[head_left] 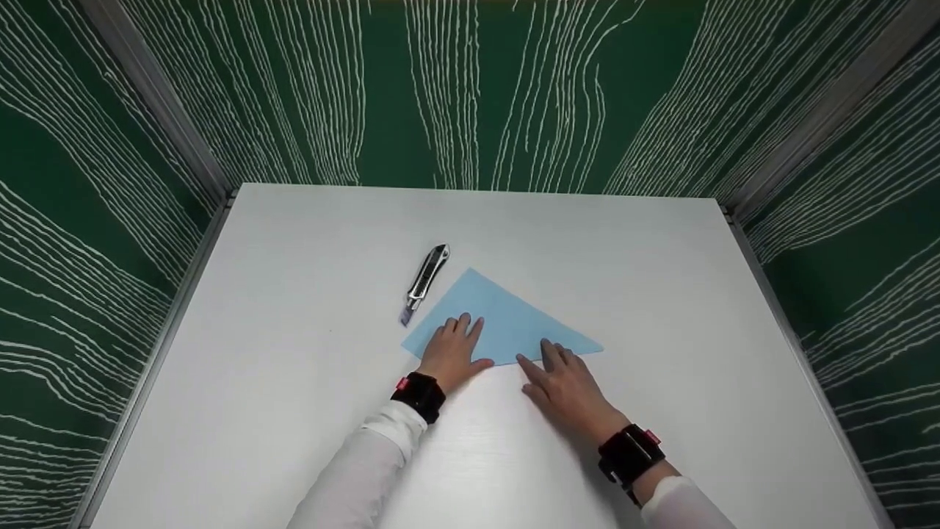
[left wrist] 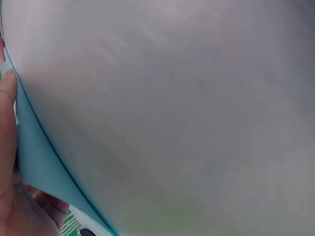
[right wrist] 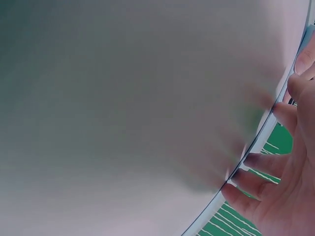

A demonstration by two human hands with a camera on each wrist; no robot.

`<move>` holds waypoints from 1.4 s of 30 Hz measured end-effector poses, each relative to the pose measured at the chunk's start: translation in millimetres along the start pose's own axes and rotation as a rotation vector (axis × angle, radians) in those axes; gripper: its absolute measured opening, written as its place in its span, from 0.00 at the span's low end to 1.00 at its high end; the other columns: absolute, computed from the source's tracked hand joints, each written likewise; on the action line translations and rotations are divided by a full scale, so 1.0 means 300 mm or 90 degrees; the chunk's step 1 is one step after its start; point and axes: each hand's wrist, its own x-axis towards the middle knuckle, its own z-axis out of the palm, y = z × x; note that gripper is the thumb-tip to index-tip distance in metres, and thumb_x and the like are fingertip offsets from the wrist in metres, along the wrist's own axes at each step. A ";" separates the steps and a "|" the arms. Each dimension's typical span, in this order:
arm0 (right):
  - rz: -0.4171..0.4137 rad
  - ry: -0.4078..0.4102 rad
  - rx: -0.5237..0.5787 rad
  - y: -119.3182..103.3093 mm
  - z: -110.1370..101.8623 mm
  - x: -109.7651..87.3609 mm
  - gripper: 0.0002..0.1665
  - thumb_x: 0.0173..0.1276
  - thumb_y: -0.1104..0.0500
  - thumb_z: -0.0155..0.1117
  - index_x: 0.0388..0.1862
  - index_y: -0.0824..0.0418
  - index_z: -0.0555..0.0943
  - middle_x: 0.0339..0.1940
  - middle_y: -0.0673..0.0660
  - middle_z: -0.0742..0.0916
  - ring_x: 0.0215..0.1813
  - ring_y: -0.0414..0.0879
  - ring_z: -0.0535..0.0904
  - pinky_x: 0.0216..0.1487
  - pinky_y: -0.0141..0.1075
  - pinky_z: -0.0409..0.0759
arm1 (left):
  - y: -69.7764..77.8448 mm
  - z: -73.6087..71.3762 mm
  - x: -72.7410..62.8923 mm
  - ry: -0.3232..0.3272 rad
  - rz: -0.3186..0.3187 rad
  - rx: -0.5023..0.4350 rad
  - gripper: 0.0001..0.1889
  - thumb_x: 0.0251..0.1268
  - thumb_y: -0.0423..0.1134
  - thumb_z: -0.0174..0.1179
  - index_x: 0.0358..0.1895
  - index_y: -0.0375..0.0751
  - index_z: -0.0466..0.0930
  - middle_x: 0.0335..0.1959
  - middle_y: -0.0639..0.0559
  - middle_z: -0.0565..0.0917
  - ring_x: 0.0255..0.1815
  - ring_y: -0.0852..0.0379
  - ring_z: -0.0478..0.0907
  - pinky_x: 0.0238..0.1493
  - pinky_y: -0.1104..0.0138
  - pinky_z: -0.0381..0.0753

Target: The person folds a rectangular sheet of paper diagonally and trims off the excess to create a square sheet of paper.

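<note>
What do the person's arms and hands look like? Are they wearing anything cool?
The left hand and right hand are bare, without gloves. White sleeves cover the forearms. The left wrist wears a chunky black band with a small red tab; the right wrist has a similar one.

The left sleeve [head_left: 360,470] and right sleeve [head_left: 683,505] are white. A boxy black left band [head_left: 420,397] and a matching right band [head_left: 628,454] circle the wrists, each with a small red tab [head_left: 402,383].
</note>
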 end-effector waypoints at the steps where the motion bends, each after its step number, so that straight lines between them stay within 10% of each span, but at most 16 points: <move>1: 0.004 0.002 0.001 -0.003 0.000 0.001 0.28 0.70 0.49 0.65 0.67 0.54 0.78 0.65 0.76 0.77 0.61 0.72 0.77 0.58 0.62 0.78 | -0.004 -0.001 -0.002 0.004 0.007 0.010 0.41 0.70 0.65 0.52 0.77 0.44 0.61 0.72 0.42 0.68 0.69 0.45 0.69 0.67 0.55 0.73; 14: -0.020 0.010 -0.062 -0.004 0.005 0.004 0.29 0.69 0.46 0.66 0.66 0.55 0.79 0.61 0.76 0.79 0.58 0.70 0.80 0.56 0.57 0.81 | -0.064 -0.006 -0.053 0.032 0.113 0.124 0.30 0.76 0.57 0.49 0.76 0.54 0.63 0.71 0.50 0.69 0.66 0.51 0.71 0.61 0.55 0.75; 23: -0.033 0.017 -0.064 0.000 -0.002 0.002 0.30 0.68 0.46 0.67 0.66 0.55 0.79 0.61 0.76 0.79 0.57 0.70 0.79 0.53 0.58 0.81 | 0.023 -0.035 -0.088 0.042 0.323 0.199 0.28 0.67 0.31 0.61 0.70 0.54 0.72 0.68 0.59 0.77 0.67 0.59 0.75 0.65 0.68 0.77; 34: -0.009 -0.006 -0.038 -0.002 -0.004 0.002 0.30 0.70 0.46 0.66 0.68 0.55 0.78 0.63 0.76 0.78 0.59 0.71 0.78 0.55 0.60 0.80 | 0.149 -0.033 -0.129 0.058 0.212 0.309 0.20 0.76 0.40 0.50 0.66 0.44 0.77 0.63 0.55 0.82 0.60 0.62 0.81 0.39 0.72 0.85; 42: 0.004 -0.017 -0.046 -0.006 -0.006 0.001 0.29 0.71 0.47 0.65 0.68 0.54 0.77 0.64 0.74 0.78 0.60 0.69 0.78 0.54 0.59 0.81 | 0.191 -0.013 -0.147 0.049 0.115 0.292 0.20 0.76 0.43 0.52 0.66 0.43 0.76 0.63 0.52 0.81 0.61 0.59 0.79 0.48 0.69 0.84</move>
